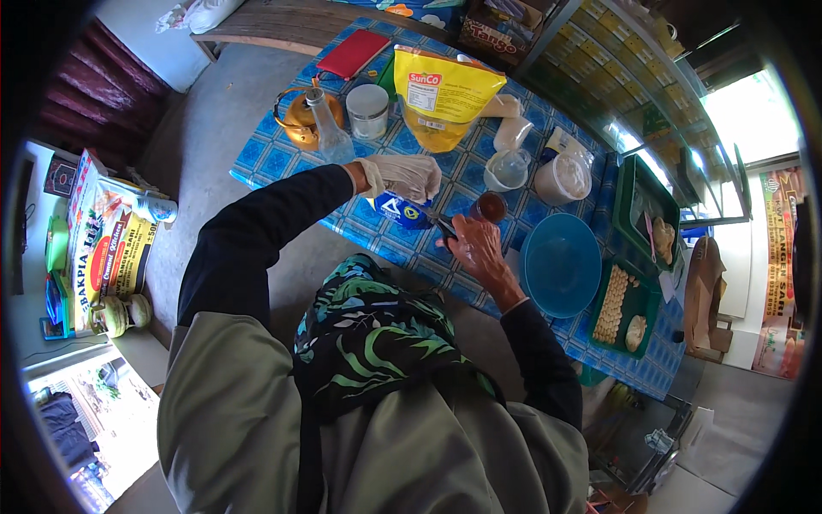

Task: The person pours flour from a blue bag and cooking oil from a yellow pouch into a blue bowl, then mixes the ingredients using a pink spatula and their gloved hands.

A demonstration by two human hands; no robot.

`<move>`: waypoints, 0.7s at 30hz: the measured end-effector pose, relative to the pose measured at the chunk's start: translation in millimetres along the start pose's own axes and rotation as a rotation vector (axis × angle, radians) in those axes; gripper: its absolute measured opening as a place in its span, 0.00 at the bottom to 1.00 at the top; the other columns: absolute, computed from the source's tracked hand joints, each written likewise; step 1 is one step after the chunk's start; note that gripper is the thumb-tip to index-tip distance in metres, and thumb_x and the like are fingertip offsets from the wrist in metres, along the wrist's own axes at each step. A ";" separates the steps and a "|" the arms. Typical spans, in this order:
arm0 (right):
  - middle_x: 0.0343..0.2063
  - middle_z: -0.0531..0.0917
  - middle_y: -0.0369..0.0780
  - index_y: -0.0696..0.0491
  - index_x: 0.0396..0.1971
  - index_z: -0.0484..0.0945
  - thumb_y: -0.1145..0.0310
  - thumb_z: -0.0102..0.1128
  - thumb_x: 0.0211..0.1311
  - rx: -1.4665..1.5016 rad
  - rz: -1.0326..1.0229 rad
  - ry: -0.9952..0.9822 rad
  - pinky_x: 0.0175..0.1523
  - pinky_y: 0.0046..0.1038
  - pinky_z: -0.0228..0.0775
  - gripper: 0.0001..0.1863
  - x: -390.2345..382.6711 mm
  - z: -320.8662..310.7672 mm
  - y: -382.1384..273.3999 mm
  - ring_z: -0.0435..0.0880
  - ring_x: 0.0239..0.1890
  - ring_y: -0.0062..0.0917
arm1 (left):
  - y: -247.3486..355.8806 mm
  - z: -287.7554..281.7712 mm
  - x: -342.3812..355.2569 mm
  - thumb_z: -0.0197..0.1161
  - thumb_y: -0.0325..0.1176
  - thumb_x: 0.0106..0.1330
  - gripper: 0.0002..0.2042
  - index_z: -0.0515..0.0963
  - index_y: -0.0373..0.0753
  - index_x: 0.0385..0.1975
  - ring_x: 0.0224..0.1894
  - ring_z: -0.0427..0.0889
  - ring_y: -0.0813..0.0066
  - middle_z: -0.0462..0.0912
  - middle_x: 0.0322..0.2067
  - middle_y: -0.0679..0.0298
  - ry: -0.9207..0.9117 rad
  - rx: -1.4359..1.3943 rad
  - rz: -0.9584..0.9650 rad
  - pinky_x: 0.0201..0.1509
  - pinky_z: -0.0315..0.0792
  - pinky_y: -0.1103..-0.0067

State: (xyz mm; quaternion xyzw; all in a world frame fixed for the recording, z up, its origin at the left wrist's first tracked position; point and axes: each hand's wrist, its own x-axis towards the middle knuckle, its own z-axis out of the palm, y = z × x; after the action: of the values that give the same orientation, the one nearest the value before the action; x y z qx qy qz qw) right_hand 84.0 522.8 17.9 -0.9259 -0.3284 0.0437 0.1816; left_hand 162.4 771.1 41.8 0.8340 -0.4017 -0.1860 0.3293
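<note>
1. At the left end of the blue patterned tablecloth (257, 163), a golden kettle (301, 120) stands with a glass bottle (334, 137) just beside it.
2. Next come a red booklet (353, 54), lying toward the far edge, and a clear jar (367, 116) with a pale lid.
3. The left hand (404, 177), in a whitish glove, is closed over the upper part of a blue-and-white packet (401, 212). This packet is near the table's near edge, in front of the person.
4. Beyond that hand, a large yellow pouch (449, 94) stands upright.
5. The right hand (479, 250), apart from the left, is closed around a small dark tool (444, 227) pointing toward the packet; whether the two touch, I cannot tell.
6. Just beyond the right hand sits a reddish-brown cup (489, 207), with a clear bowl (507, 171) behind it.
7. Further right are a blue basin (560, 265) and, behind it, a whitish tub (561, 182).
8. Rightmost, a green tray (648, 301) bears rows of small pale pieces (610, 304) and one larger pale lump (635, 332).
</note>
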 end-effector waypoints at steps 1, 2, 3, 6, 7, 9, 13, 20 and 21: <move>0.22 0.76 0.44 0.57 0.31 0.71 0.60 0.66 0.47 0.001 -0.005 0.000 0.29 0.44 0.67 0.19 2.1 -2.8 -0.1 0.78 0.25 0.42 | 0.2 -0.2 -2.3 0.63 0.31 0.54 0.09 0.75 0.41 0.34 0.41 0.75 0.63 0.74 0.35 0.62 -0.048 -0.016 -0.044 0.48 0.68 0.74; 0.22 0.76 0.45 0.57 0.32 0.71 0.61 0.66 0.48 0.010 -0.039 0.006 0.30 0.44 0.67 0.18 4.6 -6.3 0.0 0.78 0.25 0.43 | -2.5 2.1 -6.2 0.63 0.31 0.54 0.09 0.75 0.41 0.35 0.41 0.74 0.64 0.73 0.35 0.62 -0.006 -0.055 0.003 0.48 0.67 0.75; 0.22 0.76 0.46 0.57 0.32 0.70 0.62 0.66 0.48 0.019 -0.073 0.011 0.30 0.44 0.66 0.18 7.9 -8.4 -0.9 0.78 0.26 0.43 | -4.0 2.3 -6.8 0.63 0.31 0.54 0.09 0.75 0.41 0.35 0.41 0.74 0.64 0.73 0.35 0.62 -0.004 -0.053 0.000 0.48 0.67 0.75; 0.22 0.76 0.46 0.57 0.32 0.70 0.61 0.66 0.49 -0.052 -0.131 0.078 0.32 0.44 0.66 0.18 17.8 -8.6 -5.3 0.77 0.26 0.44 | -2.6 2.0 -3.4 0.65 0.31 0.54 0.08 0.77 0.40 0.33 0.42 0.76 0.65 0.76 0.35 0.62 0.025 -0.139 0.010 0.48 0.69 0.76; 0.22 0.76 0.46 0.57 0.32 0.70 0.61 0.66 0.49 -0.054 -0.132 0.080 0.32 0.44 0.66 0.18 20.2 -4.5 -3.9 0.77 0.26 0.44 | -4.0 1.7 -2.2 0.65 0.31 0.54 0.08 0.77 0.40 0.33 0.42 0.76 0.65 0.76 0.35 0.62 0.027 -0.136 0.012 0.48 0.69 0.76; 0.23 0.76 0.47 0.57 0.33 0.70 0.58 0.67 0.48 -0.076 -0.092 0.023 0.34 0.44 0.65 0.21 23.2 6.6 1.5 0.77 0.27 0.44 | -6.0 1.4 2.4 0.65 0.32 0.54 0.08 0.79 0.39 0.33 0.43 0.76 0.64 0.77 0.36 0.61 0.020 -0.133 -0.004 0.48 0.69 0.76; 0.24 0.76 0.47 0.57 0.33 0.70 0.57 0.67 0.49 -0.021 -0.096 -0.007 0.32 0.45 0.65 0.21 25.3 -1.1 -5.1 0.77 0.27 0.44 | -11.8 -4.4 6.7 0.66 0.33 0.53 0.09 0.81 0.36 0.30 0.36 0.77 0.71 0.79 0.31 0.62 0.056 -0.173 -0.068 0.43 0.70 0.77; 0.25 0.78 0.48 0.58 0.30 0.69 0.58 0.68 0.48 0.007 0.019 0.086 0.30 0.43 0.68 0.21 30.1 11.6 -32.3 0.80 0.28 0.45 | -14.3 -8.8 0.6 0.66 0.34 0.52 0.09 0.79 0.35 0.26 0.27 0.75 0.73 0.78 0.23 0.62 0.077 -0.342 -0.050 0.35 0.69 0.76; 0.26 0.79 0.48 0.58 0.30 0.69 0.58 0.69 0.47 0.057 0.093 0.011 0.31 0.43 0.69 0.22 29.8 15.1 -32.9 0.80 0.28 0.45 | -12.8 -10.2 -2.1 0.66 0.32 0.49 0.07 0.80 0.35 0.23 0.25 0.74 0.72 0.77 0.19 0.62 0.116 -0.425 -0.083 0.33 0.68 0.75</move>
State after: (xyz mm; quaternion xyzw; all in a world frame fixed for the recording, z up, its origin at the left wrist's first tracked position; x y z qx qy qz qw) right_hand 84.8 569.7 17.0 -0.9349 -0.2825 0.0563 0.2073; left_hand 174.0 782.7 40.2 0.7711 -0.2993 -0.2314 0.5122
